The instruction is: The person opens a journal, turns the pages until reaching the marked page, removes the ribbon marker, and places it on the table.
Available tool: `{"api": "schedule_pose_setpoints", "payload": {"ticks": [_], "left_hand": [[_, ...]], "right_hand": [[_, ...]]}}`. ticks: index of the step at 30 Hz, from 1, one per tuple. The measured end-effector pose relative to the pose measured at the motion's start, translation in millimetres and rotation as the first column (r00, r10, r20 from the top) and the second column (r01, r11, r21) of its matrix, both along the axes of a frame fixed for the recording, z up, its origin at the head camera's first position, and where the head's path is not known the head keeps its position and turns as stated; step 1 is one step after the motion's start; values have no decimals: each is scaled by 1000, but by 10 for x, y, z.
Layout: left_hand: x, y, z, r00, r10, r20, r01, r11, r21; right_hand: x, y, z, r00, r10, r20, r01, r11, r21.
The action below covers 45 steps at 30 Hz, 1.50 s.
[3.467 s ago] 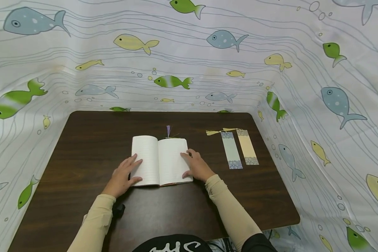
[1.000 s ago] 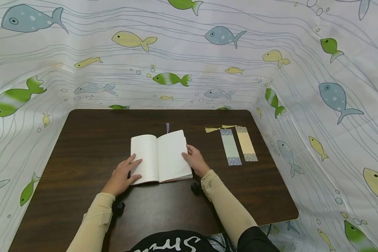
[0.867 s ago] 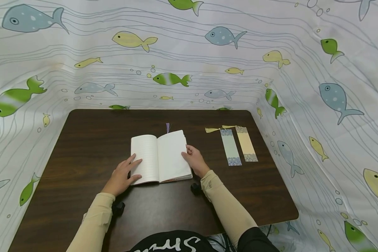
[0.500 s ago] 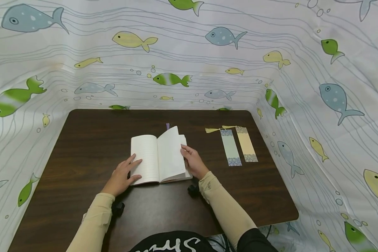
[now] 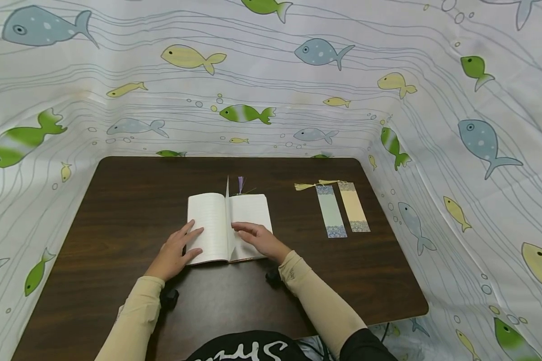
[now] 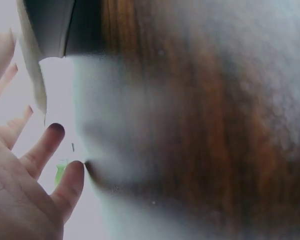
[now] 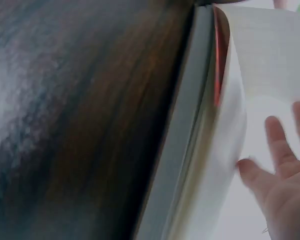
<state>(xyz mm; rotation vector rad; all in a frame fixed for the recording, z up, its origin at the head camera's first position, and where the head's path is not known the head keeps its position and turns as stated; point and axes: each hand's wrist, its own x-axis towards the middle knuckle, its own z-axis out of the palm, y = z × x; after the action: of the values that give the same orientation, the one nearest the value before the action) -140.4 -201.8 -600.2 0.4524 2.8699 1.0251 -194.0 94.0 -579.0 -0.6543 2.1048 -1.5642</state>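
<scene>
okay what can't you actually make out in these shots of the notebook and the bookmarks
- Head view: the lines on the notebook pages and the patterns on the two bookmarks are too small to read.
- Head view: only the purple tassel shows; the rest is hidden in the notebook.
- Left wrist view: blurred, too close; left hand cut off by the edge.
- Right wrist view: right hand cut off by the edge.

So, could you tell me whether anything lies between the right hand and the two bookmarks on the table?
Nothing visible does: only bare table lies between the right hand, resting on the open notebook, and the two bookmarks.
</scene>
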Motion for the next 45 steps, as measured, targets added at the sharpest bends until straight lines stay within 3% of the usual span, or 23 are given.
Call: {"api": "schedule_pose_setpoints", "payload": {"ticks": [3,10,13,16,20,25,29,33,36,40,42,45], "left_hand": [[3,3,-10,1000,9,-12,-9,1000,17],[6,-5,-43,999,24,-24,-19,985,172],[3,-19,-45,999,18,-31,-9,965,263],[1,-21,-35,1000,12,26,-20,940,341],[-10,-19,0,993,40,113,-77,934,349],[-35,13,-19,995,60,76,-71,987,143],[-19,25,-71,998,47,43,-48,999,19],[-6,14,-79,998,52,45,-53,998,22],[-7,4,-64,998,48,49,-50,998,31],[-11,-9,-48,997,55,48,-56,998,18],[-11,-14,-45,997,61,45,-61,998,11],[-10,-16,-48,997,62,39,-63,998,6]], "right_hand": [[59,-56,33,982,114,-149,-92,985,148],[122,-160,-7,885,328,-332,-191,903,384],[134,-186,-42,857,366,-362,-177,870,461],[153,-196,-51,842,384,-379,-158,847,507],[173,-205,-38,824,394,-408,-140,838,527],[188,-174,-15,829,404,-388,-150,827,542],[163,-83,19,849,385,-361,-149,831,535],[64,71,-7,852,362,-379,-71,796,601],[-22,217,-47,845,369,-387,0,724,690],[-114,415,-80,877,336,-343,53,642,765],[-141,500,-77,901,303,-310,54,632,773],[-161,600,-60,926,275,-260,20,651,759]]}}
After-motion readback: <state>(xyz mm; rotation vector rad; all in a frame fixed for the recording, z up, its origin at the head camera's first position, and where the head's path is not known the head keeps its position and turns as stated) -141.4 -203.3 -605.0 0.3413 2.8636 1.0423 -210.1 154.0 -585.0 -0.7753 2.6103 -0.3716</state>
